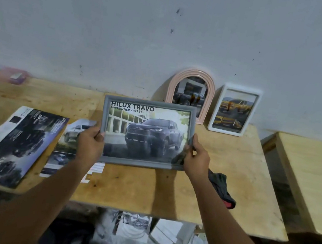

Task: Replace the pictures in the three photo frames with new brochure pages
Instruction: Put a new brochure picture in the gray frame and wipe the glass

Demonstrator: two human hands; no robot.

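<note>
being gripped at its short ends by left hand (pixel 90 142) and right hand (pixel 197 160), the grey frame (pixel 146 134) is seen long axis crosswise, before the pink frame (pixel 191 90).

Head-worn, forward-down, close over table (pixel 165 195).

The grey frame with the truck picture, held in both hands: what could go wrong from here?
1. The left hand and right hand grip the grey frame only at its side edges; a slip could drop it onto the table.
2. The pink arched frame and the white frame stand at the wall behind it; pushing the grey frame back could topple them.
3. The dark cloth lies near the right hand; a frame set on it might stand unsteadily.
</note>
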